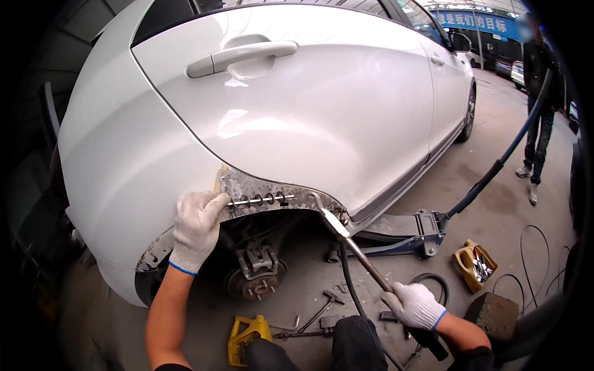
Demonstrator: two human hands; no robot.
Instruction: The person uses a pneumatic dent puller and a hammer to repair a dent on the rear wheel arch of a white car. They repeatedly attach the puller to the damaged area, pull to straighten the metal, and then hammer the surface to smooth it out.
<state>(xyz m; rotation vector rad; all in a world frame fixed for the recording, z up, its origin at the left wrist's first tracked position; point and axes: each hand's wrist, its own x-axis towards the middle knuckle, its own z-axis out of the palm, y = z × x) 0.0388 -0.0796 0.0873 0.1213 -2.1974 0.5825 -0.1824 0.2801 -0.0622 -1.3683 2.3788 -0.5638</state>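
Note:
My left hand (197, 226), in a white knit glove, pinches one end of a thin metal rod (286, 197). The rod runs through several dark rings (259, 200) along the bare, scraped metal of the white car's rear wheel arch (238, 184). My right hand (413, 306), gloved alike, is wrapped round a long metal bar (368, 266) with a black grip at its lower end. The bar slants up to the arch, its bent tip close to the rod's right end; whether it touches is unclear. Below the arch, the brake disc (258, 283) is exposed, with no wheel on it.
A floor jack (408, 234) reaches under the sill, its long handle (495, 170) rising right. Cut yellow jugs (473, 266) hold small parts. Tools, including a hammer (322, 309), a black hose (433, 279) and a block (493, 314) lie around. A person (538, 105) stands at right.

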